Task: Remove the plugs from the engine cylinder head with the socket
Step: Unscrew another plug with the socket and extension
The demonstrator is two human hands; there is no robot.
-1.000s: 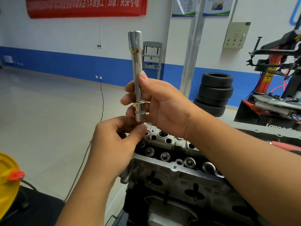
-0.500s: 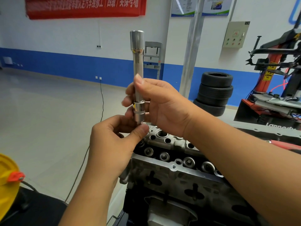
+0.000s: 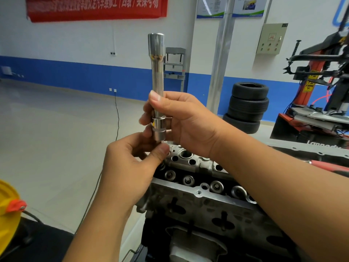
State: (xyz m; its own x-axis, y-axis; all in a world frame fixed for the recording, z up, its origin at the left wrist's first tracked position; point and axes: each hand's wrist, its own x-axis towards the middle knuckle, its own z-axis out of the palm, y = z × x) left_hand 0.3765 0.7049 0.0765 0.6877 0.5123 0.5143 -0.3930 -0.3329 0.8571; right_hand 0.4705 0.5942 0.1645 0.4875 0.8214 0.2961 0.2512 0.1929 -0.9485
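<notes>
1. While our right hand (image 3: 188,121) wraps its fingers round the upright socket (image 3: 158,87), our left hand (image 3: 130,167) pinches something small at its bottom.
2. We should pull gently, straight down, above the cylinder head (image 3: 198,186).

glossy chrome metal socket (image 3: 158,87) (knurled mid-shaft), dull rough cast-metal cylinder head (image 3: 204,203)
</notes>
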